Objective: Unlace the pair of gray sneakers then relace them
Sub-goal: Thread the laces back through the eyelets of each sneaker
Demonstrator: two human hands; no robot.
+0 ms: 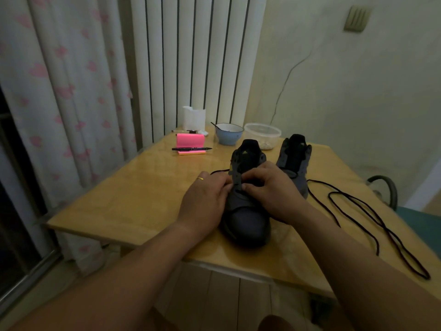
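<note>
Curtain (59,91) w/ pink print hangs far L, beyond worktop (133,194) edge.

Back L of worktop: pink sticky notes (191,140) w/ black pen (191,148) lying crosswise in front of them.

L hand (205,199): ring (200,178) on one finger, fingers curled, tips pinched onto L eyelet edge of near sneaker (245,223). Thin black lace (218,172) runs out from behind the knuckles toward the back L. Can't tell if the lace itself is in the pinch.

Blue bowl (229,133) at the back, utensil handle sticking out.

Near sneaker: centre of worktop, sole down, long axis near-to-far, toe toward the person, close to front edge, heel opening toward the wall.

R hand (272,189): thumb + forefinger pinched at the same sneaker's eyelet area, almost meeting L fingertips.

Clear plastic tub (262,134) just R of bowl.

2nd sneaker (294,158): just beside the first, R and farther back, same heading, toe end hidden behind R hand.

Loose black lace (358,211) lies in long loops on R part of worktop, apart from both hands.

Teal chair seat (424,225) at far R.
</note>
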